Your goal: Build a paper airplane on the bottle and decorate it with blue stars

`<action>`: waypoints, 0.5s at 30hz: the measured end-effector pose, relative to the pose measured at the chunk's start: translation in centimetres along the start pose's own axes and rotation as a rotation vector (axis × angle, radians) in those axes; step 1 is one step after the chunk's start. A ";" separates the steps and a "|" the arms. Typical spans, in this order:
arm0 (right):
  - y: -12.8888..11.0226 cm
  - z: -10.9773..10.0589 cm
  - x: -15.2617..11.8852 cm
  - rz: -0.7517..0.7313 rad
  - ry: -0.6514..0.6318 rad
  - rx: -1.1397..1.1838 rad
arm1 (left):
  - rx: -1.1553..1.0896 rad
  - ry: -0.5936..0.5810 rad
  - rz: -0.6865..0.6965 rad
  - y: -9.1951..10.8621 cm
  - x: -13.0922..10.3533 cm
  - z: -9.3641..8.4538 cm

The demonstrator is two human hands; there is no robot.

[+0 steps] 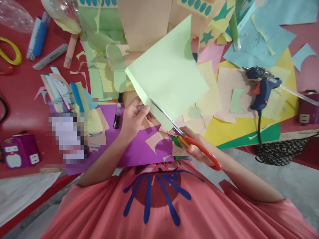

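Observation:
A light green sheet of paper (169, 69) is held up in the middle, its near-left edge pinched between the thumb and fingers of my left hand (134, 116). My right hand (194, 144) is closed around the red and yellow handles of a pair of scissors (183, 132). Their blades lie across the near part of the green sheet, pointing up and left toward my left thumb. A narrow strip of the paper shows on the near side of the blades. Below the hands lie purple paper (139, 152) and beige paper scraps (159, 139).
A glue gun (264, 88) with its cord rests on paper at right. Markers (41, 36), a black pen (118, 111) and a blurred-out rectangular object (67, 136) lie at left. Yellow-handled scissors (16, 54) are at the far left. Purple socket boxes (21, 151) sit on both sides.

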State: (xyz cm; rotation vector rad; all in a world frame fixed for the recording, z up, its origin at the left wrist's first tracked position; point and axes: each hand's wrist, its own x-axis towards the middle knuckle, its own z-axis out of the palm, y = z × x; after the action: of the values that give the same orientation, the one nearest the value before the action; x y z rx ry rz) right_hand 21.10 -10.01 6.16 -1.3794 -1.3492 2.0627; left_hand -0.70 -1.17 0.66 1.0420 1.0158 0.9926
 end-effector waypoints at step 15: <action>0.5 0.2 0.2 -0.007 0.047 -0.047 | 0.039 -0.017 0.017 -0.1 0.0 -0.2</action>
State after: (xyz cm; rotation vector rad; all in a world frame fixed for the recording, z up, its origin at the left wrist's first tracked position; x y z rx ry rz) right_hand 20.95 -10.22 5.64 -1.4307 -1.3894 1.9935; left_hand -0.86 -1.14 0.49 1.0911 1.0176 0.9793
